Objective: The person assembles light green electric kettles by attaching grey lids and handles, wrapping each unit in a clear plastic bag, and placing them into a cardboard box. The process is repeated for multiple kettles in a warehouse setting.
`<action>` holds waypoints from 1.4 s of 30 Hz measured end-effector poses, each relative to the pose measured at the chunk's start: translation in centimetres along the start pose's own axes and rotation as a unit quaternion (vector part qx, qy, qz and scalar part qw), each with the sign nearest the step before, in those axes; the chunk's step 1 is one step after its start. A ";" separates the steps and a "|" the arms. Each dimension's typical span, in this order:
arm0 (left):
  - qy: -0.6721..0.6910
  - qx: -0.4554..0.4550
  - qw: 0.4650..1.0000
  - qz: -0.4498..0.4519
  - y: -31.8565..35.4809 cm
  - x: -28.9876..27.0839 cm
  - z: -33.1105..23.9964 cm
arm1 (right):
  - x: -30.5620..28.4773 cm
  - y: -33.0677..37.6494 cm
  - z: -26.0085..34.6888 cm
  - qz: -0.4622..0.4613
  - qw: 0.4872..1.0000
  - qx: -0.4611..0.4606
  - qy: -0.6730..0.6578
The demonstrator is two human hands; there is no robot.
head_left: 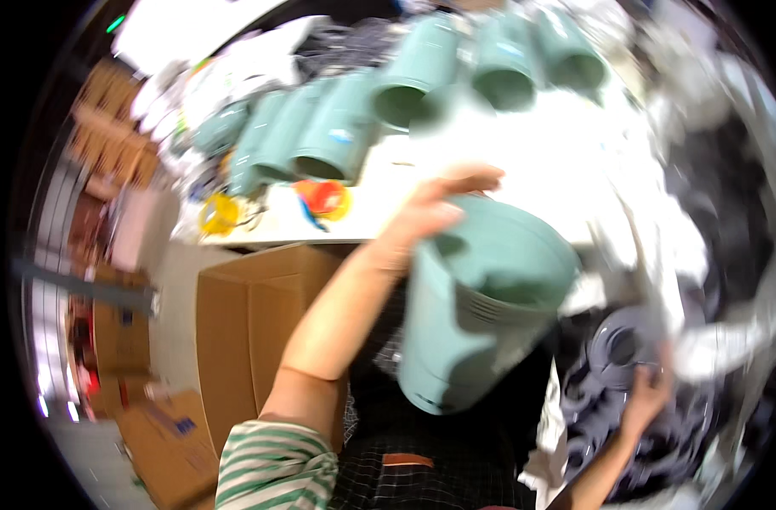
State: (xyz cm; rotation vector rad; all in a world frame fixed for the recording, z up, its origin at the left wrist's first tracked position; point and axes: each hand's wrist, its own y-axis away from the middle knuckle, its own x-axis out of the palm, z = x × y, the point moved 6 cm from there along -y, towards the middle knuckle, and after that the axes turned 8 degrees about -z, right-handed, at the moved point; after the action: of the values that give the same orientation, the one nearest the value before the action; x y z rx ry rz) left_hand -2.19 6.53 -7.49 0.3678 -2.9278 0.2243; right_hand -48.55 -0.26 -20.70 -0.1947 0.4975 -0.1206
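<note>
Left grip (424, 212) holds smooth green cylinder (443, 340).

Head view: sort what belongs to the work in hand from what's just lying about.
Apparently in the work:
Green container, left hand at its rim
Grey ring-shaped parts, right hand at them
Similar green containers on the table

Probably just lying about:
Yellow roll
Red-and-yellow roll
Cardboard box on the floor

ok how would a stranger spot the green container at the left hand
Start at the white table, where several green containers lie. Come toward the person, to the left hand. The green container at that hand is the one off the table, nearest the person, its wide mouth facing up.
</note>
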 end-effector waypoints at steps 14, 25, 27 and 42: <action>-0.038 0.090 0.995 -0.004 7.9 -4.3 -4.5 | 20.1 4.6 27.8 0.332 0.840 -0.013 -0.428; 0.061 0.047 0.997 -0.029 8.4 -4.5 -6.3 | 22.2 4.4 27.9 0.303 0.821 0.030 -0.483; 0.070 0.077 0.994 -0.037 9.0 -4.2 -5.6 | 22.1 5.2 27.9 0.296 0.830 0.023 -0.473; 0.046 0.058 0.992 -0.105 8.1 -4.4 -4.3 | 22.1 6.4 28.8 0.234 0.865 -0.006 -0.444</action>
State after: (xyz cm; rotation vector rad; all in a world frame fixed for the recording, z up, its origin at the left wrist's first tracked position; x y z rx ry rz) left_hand 0.59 16.00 -5.20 0.6601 -2.7663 0.3716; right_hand -14.91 6.85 -7.51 -0.1176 -0.3909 0.4424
